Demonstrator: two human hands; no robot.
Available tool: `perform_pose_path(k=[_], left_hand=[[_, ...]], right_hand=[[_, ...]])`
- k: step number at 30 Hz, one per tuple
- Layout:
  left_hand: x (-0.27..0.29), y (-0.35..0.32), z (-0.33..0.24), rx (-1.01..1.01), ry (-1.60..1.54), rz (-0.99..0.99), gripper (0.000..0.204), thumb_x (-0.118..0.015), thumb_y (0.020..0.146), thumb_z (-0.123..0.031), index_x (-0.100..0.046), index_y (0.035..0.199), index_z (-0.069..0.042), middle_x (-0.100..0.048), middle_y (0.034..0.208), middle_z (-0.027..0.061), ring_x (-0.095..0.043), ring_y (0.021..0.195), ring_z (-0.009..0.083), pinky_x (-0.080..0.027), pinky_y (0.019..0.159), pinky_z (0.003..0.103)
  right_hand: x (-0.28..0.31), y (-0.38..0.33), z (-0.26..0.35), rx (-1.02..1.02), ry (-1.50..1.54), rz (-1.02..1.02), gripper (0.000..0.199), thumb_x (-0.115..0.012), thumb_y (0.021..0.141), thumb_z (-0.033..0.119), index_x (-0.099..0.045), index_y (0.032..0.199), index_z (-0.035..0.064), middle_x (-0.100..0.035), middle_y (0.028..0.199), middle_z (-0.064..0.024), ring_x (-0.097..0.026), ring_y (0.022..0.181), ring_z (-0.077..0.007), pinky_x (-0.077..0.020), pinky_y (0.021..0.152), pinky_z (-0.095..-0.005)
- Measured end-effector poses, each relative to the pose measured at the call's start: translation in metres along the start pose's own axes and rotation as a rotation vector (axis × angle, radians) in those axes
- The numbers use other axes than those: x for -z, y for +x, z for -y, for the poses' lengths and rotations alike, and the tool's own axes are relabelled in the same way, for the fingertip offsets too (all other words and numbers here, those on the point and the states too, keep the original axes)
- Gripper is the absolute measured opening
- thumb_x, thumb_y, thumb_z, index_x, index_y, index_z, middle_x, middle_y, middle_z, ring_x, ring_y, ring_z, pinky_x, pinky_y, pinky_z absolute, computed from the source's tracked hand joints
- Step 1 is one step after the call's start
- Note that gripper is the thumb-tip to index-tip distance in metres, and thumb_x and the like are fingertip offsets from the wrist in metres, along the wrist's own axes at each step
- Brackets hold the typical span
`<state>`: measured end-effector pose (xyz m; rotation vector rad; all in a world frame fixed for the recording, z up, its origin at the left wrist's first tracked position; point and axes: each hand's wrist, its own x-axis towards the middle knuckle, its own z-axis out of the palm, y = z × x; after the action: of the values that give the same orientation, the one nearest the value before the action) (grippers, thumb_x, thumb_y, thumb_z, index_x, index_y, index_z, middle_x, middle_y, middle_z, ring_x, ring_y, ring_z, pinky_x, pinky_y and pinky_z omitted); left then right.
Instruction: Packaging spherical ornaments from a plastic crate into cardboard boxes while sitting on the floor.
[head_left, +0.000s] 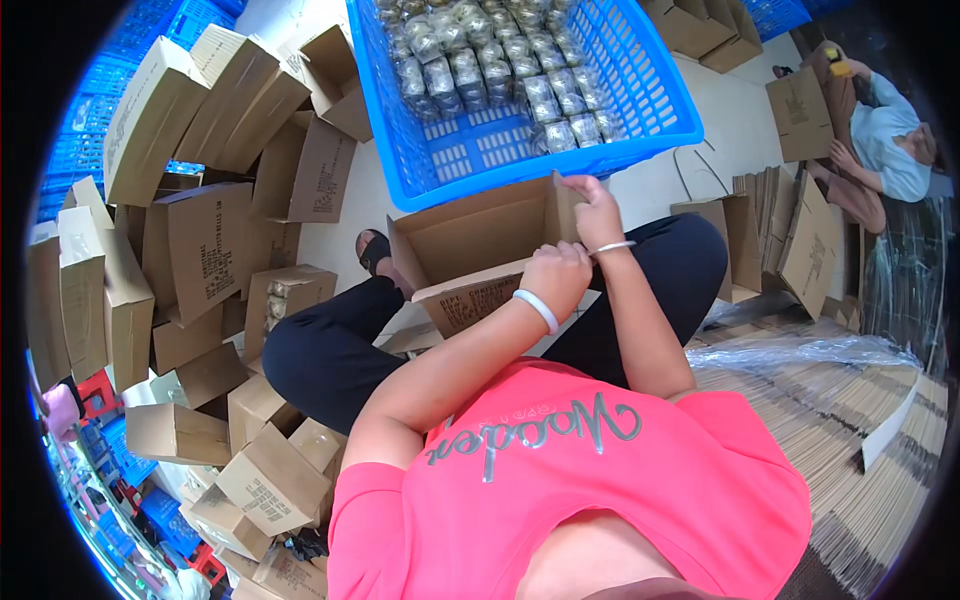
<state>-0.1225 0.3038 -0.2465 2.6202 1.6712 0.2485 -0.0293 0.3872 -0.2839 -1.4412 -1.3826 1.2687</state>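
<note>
An open cardboard box (pixel 470 305) stands between my knees, its mouth up and its inside bare. My right hand (pixel 598 215) pinches the upper edge at the box's right end. Closer to me, my left hand (pixel 557 278) is closed at the near right corner, with its fingertips partly hidden. Just beyond the box sits a large blue plastic crate (pixel 415 190). Stacked in its far part are several clear-wrapped packs of shiny gold and silver balls (pixel 470 80); the crate's slotted floor shows in front of them.
Many open cardboard boxes (pixel 215 240) are piled at my left. One small box (pixel 290 290) there holds shiny wrapped packs. Flattened cardboard (pixel 800 440) lies stacked at my right, partly under clear plastic film (pixel 800 350). At the far right, another person (pixel 885 140) handles a box.
</note>
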Motion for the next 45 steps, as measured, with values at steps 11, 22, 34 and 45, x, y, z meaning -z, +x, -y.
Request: perform_pose_path(k=[11, 22, 34, 45], left_hand=[[-0.107, -0.031, 0.063, 0.033, -0.214, 0.671, 0.019, -0.050, 0.079, -0.017, -0.062, 0.093, -0.013, -0.064, 0.083, 0.0121, -0.063, 0.076, 0.0268, -0.051, 0.063, 0.039], [0.061, 0.116, 0.111, 0.387, -1.563, 0.279, 0.026, -0.061, 0.078, -0.022, -0.060, 0.097, -0.004, -0.063, 0.078, 0.0066, -0.061, 0.069, 0.0143, -0.048, 0.056, 0.028], [-0.183, 0.281, 0.159, 0.751, -0.903, 0.291, 0.116, -0.077, 0.056, -0.042, 0.000, 0.139, -0.013, -0.034, 0.126, 0.0304, -0.042, 0.114, 0.0385, -0.036, 0.095, 0.039], [-0.175, 0.253, 0.196, 0.957, -0.561, 0.327, 0.102, -0.068, 0.063, -0.021, 0.000, 0.138, -0.032, -0.032, 0.119, 0.0328, -0.053, 0.094, 0.0433, -0.044, 0.084, 0.041]], right_hand=[[-0.050, -0.025, -0.073, -0.099, -0.677, 0.206, 0.028, -0.041, 0.080, 0.007, -0.057, 0.101, 0.0143, -0.059, 0.097, -0.0186, -0.056, 0.094, -0.0321, -0.0429, 0.080, -0.0387], [0.078, 0.141, 0.145, -0.083, -0.249, 0.454, 0.027, -0.055, 0.080, 0.021, -0.059, 0.104, 0.0084, -0.061, 0.085, -0.0058, -0.059, 0.076, -0.0124, -0.0492, 0.061, -0.0256], [0.152, 0.350, -0.109, -0.344, -1.246, 0.820, 0.032, -0.059, 0.076, 0.021, -0.058, 0.105, 0.0087, -0.060, 0.079, -0.0091, -0.060, 0.077, -0.0229, -0.0521, 0.058, -0.0381], [0.075, 0.303, -0.075, -0.377, -1.369, 0.811, 0.030, -0.054, 0.076, 0.023, -0.062, 0.088, -0.0041, -0.062, 0.082, -0.0194, -0.063, 0.068, -0.0312, -0.0512, 0.054, -0.0406]])
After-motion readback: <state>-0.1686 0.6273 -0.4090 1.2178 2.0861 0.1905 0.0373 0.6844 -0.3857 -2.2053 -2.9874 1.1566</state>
